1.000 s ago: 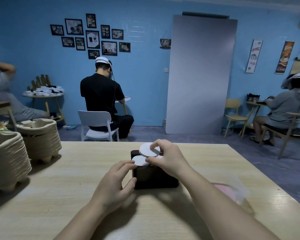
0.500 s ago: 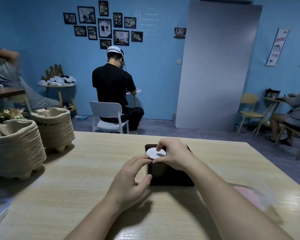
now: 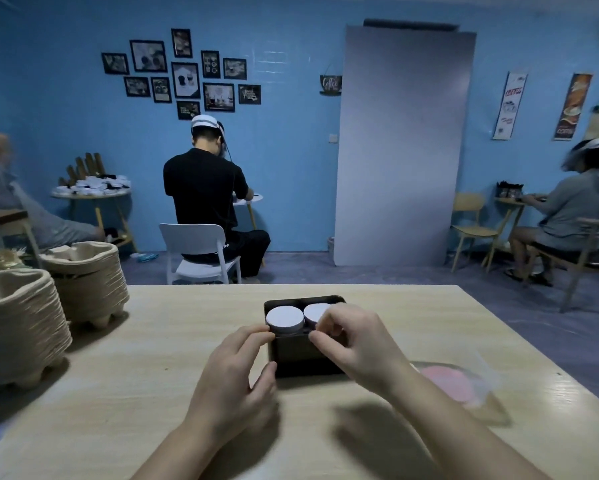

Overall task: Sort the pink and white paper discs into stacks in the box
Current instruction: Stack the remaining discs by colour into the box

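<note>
Paper discs occupy two places on the pale wooden desk (image 3: 152, 375). At its centre, a dark rectangular box (image 3: 301, 355) holds the left white stack (image 3: 284, 318) and the right white stack (image 3: 314, 311) side by side. Loose pink discs (image 3: 447, 382) lie in a clear plastic bag (image 3: 481, 368), well apart from the box.

The left hand (image 3: 235, 382) grips the box's near-left corner. The right hand (image 3: 357, 341) curls over the right white stack, and whether its fingertips pinch a disc cannot be told.

Discs are probably light, thin and easily creased, so lift each one by its edge.

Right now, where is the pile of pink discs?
In the head view, the pink discs lie on the table's right side, right of the dark box and apart from it.
</note>
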Motion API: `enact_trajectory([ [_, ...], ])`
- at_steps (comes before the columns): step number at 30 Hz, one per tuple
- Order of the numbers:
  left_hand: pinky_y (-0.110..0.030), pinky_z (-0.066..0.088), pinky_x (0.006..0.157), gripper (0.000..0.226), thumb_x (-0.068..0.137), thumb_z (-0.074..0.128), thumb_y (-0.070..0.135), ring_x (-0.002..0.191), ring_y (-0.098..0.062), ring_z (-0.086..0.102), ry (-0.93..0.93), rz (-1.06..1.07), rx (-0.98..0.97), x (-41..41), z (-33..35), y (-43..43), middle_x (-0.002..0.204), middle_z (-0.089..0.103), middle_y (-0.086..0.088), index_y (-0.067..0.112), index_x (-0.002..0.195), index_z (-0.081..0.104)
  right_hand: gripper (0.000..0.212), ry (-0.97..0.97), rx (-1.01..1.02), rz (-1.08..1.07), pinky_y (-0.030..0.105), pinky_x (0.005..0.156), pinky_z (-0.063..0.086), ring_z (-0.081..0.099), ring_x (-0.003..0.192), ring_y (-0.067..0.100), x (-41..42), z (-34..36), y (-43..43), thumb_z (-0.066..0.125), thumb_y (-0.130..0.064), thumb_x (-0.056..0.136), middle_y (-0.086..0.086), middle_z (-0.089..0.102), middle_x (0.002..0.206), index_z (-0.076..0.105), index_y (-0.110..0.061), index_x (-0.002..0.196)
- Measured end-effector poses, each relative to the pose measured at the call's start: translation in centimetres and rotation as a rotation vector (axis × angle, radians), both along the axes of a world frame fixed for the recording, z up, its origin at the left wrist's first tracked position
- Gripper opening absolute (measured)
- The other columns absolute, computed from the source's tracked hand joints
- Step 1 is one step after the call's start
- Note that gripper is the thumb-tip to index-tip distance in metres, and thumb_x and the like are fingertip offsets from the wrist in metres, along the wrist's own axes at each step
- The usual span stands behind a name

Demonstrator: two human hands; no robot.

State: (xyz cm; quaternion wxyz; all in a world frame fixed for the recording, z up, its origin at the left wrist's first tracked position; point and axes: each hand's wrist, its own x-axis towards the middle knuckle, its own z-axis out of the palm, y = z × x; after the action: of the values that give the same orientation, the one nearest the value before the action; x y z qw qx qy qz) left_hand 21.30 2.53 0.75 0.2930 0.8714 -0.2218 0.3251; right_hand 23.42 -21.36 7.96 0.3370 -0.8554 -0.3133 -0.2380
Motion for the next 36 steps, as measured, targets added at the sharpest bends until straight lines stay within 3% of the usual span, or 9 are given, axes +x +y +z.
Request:
enact_trajectory([
  [4,-0.035,0.051,0.084,0.024,0.089,0.058,0.032,0.102,-0.006,0.059,-0.051,-0.009,0.014,-1.4,0.2,-2.0,0.109,0.058,0.021,0.026,0.111,0.064,0.014,0.015,0.022,0.012,0.013,0.063,0.037,0.056,0.071,0.006,-3.8,-2.9,-4.3,0.069,-0.027,0.088,-0.013,0.060,0.073,0.062,-0.021,0.078],
  [8,-0.031,0.050,0.078,0.019,0.090,0.059,0.031,0.093,-0.004,0.058,-0.044,-0.130,0.092,-2.8,-0.2,-6.2,0.104,0.058,0.023,0.030,0.108,0.062,0.013,0.032,0.019,-0.044,0.012,0.064,0.036,0.055,0.072,0.002,-5.7,-5.1,-7.9,0.067,-0.033,0.088,-0.016,0.058,0.074,0.061,-0.025,0.079],
  [17,-0.027,0.048,0.100,0.049,0.090,0.059,0.039,0.130,-0.001,0.048,0.039,-0.253,0.132,-2.3,-0.7,-14.7,0.142,0.048,0.021,0.030,0.138,0.054,0.012,0.010,0.029,-0.121,0.017,0.066,0.042,0.054,0.073,-0.001,-7.3,-6.2,-11.7,0.066,-0.028,0.091,-0.018,0.056,0.075,0.060,-0.025,0.081],
  [21,-0.029,0.047,0.101,0.043,0.088,0.059,0.039,0.129,-0.001,0.049,0.064,-0.236,0.105,-1.1,-0.3,-15.5,0.139,0.052,0.021,0.031,0.131,0.059,0.007,-0.055,0.061,-0.189,0.029,0.072,0.049,0.057,0.078,0.002,-6.1,-4.8,-13.2,0.063,-0.028,0.090,-0.018,0.059,0.080,0.063,-0.024,0.084],
  [23,-0.029,0.050,0.098,0.037,0.089,0.059,0.038,0.127,0.001,0.048,0.079,-0.246,0.091,-0.7,-0.6,-15.4,0.135,0.053,0.022,0.033,0.125,0.062,0.006,-0.047,0.078,-0.230,0.029,0.073,0.049,0.059,0.079,0.005,-4.7,-3.9,-14.2,0.063,-0.027,0.089,-0.015,0.063,0.082,0.065,-0.023,0.085],
  [27,-0.026,0.055,0.088,0.032,0.091,0.059,0.037,0.127,0.002,0.047,0.116,-0.287,0.035,-0.3,-1.0,-15.3,0.133,0.051,0.026,0.035,0.123,0.063,0.005,0.127,-0.006,-0.242,0.014,0.073,0.043,0.061,0.085,0.004,-0.9,-1.7,-15.5,0.068,-0.022,0.089,-0.013,0.068,0.091,0.068,-0.023,0.093],
  [31,-0.024,0.058,0.074,0.027,0.092,0.058,0.038,0.128,-0.004,0.049,0.168,-0.320,-0.051,-0.3,-1.2,-15.5,0.130,0.051,0.028,0.037,0.118,0.065,0.015,0.381,-0.148,-0.243,0.021,0.079,0.049,0.062,0.093,0.002,2.5,-1.4,-15.8,0.076,-0.031,0.081,-0.018,0.068,0.098,0.068,-0.032,0.094],
  [36,-0.026,0.059,0.070,0.028,0.092,0.061,0.032,0.126,-0.006,0.051,0.179,-0.333,-0.064,-0.2,-1.4,-15.6,0.131,0.050,0.027,0.036,0.119,0.065,0.040,0.543,-0.354,-0.218,0.028,0.082,0.057,0.065,0.090,0.004,4.6,-0.9,-14.8,0.087,-0.042,0.067,-0.012,0.068,0.100,0.069,-0.030,0.101],
])
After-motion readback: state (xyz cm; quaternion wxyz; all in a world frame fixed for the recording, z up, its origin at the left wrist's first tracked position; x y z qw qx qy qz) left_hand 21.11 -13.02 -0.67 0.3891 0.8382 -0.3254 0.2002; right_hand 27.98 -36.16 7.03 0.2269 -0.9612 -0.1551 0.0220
